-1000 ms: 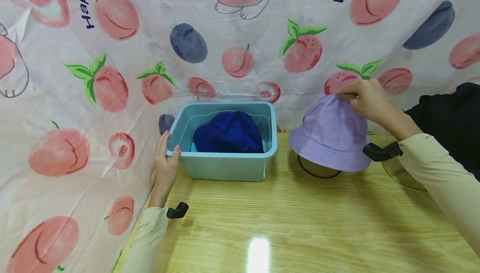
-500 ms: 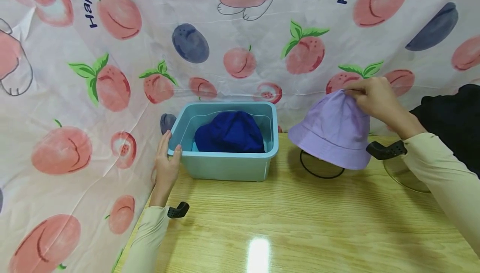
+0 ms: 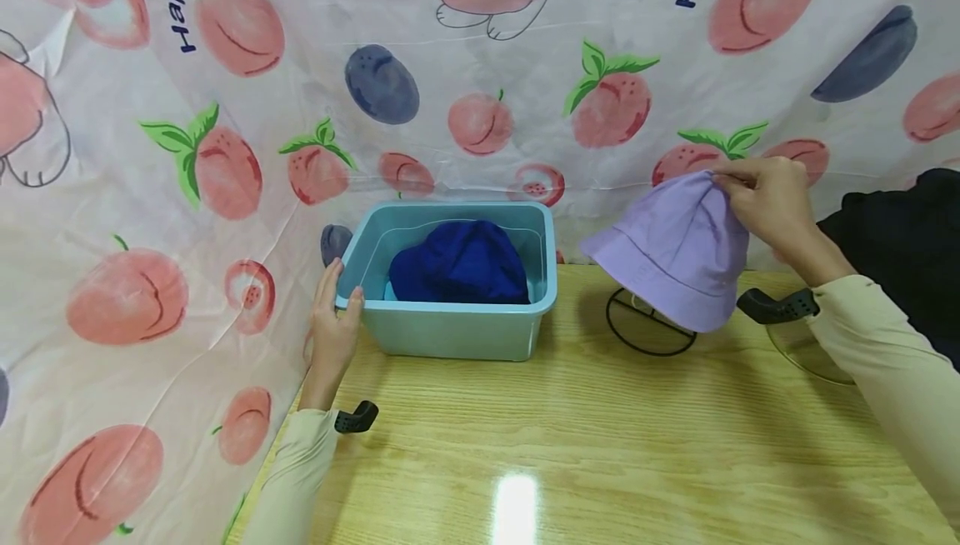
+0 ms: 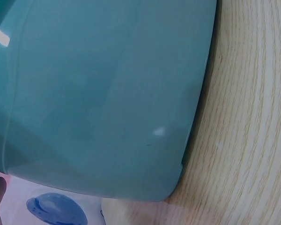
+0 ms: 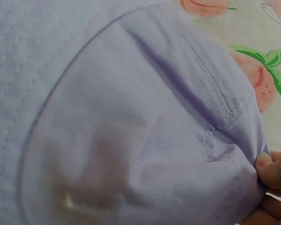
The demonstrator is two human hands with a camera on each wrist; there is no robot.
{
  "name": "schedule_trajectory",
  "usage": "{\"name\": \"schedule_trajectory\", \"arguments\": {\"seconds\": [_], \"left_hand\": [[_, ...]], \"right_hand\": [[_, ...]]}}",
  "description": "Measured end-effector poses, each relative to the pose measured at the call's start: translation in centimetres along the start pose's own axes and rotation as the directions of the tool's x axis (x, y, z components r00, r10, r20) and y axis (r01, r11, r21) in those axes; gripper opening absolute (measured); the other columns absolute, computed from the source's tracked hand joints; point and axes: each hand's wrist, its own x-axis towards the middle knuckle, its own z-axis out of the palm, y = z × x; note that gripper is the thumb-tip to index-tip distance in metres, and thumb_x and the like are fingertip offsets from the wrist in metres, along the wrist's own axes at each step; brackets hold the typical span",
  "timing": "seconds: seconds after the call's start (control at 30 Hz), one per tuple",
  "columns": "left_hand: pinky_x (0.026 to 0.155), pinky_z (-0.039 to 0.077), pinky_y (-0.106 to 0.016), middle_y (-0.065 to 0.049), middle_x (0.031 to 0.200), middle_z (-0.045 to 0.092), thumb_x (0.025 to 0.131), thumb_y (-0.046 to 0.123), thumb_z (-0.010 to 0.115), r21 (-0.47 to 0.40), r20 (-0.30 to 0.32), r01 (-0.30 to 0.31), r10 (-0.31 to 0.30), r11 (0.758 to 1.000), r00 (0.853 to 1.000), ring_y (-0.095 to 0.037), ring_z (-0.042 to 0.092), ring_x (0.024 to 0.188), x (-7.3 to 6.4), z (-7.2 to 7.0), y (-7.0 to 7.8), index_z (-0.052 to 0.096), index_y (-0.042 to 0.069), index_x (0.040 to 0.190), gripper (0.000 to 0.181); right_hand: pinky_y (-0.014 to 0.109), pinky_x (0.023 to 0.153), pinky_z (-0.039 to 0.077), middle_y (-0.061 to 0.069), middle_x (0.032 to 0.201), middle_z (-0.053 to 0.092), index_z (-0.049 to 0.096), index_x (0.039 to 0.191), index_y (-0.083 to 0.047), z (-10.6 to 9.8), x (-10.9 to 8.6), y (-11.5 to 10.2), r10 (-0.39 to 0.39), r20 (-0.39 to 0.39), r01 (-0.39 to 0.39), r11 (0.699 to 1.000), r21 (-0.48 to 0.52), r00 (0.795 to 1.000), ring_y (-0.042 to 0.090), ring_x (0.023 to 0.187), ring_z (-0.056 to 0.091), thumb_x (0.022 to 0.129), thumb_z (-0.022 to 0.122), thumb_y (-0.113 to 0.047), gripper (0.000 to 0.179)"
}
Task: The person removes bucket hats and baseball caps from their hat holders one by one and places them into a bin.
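Observation:
My right hand point(image 3: 776, 203) pinches the crown of a lavender bucket hat point(image 3: 675, 249) between thumb and fingers. The hat hangs tilted, brim down, over a black wire stand point(image 3: 651, 351) with a round base, whose upper part it hides. In the right wrist view, the thumb and fingers bunch the hat's fabric point(image 5: 178, 140). My left hand point(image 3: 333, 345) rests at the near left corner of a blue-green plastic bin point(image 3: 457, 330), its fingers fairly straight along the left rim and the thumb at the front. A dark blue cap point(image 3: 461, 266) lies inside the bin.
To the right of the stand, a black cloth item point(image 3: 900, 253) stands above another round base point(image 3: 802, 362), partly behind the right forearm. A fruit-print cloth point(image 3: 480, 170) hangs behind and at the left of the wooden table point(image 3: 480, 445).
My right hand has moved slightly right with the bucket hat. The hat tilts more, its left brim rising, and more of the wire stand shows. The left hand stays at the bin.

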Motion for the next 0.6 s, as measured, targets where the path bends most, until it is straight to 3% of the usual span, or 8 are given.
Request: {"name": "schedule_trajectory", "arguments": {"seconds": [0.17,0.33,0.47,0.6], "left_hand": [[0.111,0.022,-0.045,-0.001,0.149,0.035,0.093,0.022,0.055,0.009,0.005,-0.001,0.001,1.000,1.000,-0.018,0.027,0.138,-0.1,-0.1,0.0,0.040,0.005,0.143,0.055],[0.111,0.022,-0.045,-0.001,0.149,0.035,0.093,0.022,0.055,0.009,0.009,0.003,-0.003,1.000,1.000,-0.018,0.027,0.137,-0.3,-0.1,-0.2,0.040,0.005,0.143,0.055],[0.111,0.022,-0.045,-0.003,0.149,0.035,0.093,0.022,0.055,0.005,0.004,-0.006,0.006,1.000,1.000,-0.017,0.028,0.137,-0.3,-0.2,-0.1,0.040,0.005,0.143,0.055],[0.111,0.022,-0.045,-0.006,0.149,0.035,0.093,0.023,0.055,-0.006,0.004,-0.012,0.012,1.000,1.000,-0.019,0.028,0.137,-0.2,-0.3,0.0,0.040,0.004,0.143,0.056]], "right_hand": [[0.003,0.054,0.033,0.027,0.099,0.065,0.069,0.107,0.005,-0.3,0.2,0.6,0.027,0.013,-0.028,0.998,0.062,1.000,-0.018,0.065,0.042,0.091,0.060,-0.010,0.024],[0.001,0.056,0.034,0.029,0.103,0.064,0.069,0.108,0.006,-0.6,0.0,0.8,0.053,0.036,-0.055,0.996,0.068,0.998,-0.024,0.067,0.040,0.092,0.060,-0.011,0.025],[0.005,0.052,0.031,0.028,0.102,0.065,0.070,0.106,0.005,-0.7,-0.4,0.6,0.016,0.043,-0.017,1.000,0.026,0.999,-0.019,0.064,0.039,0.091,0.061,-0.012,0.024],[0.014,0.050,0.029,0.026,0.101,0.066,0.071,0.105,0.002,-0.5,-1.0,-0.1,-0.010,0.030,0.010,1.000,-0.027,1.000,0.002,0.065,0.043,0.090,0.062,-0.011,0.022]]}}
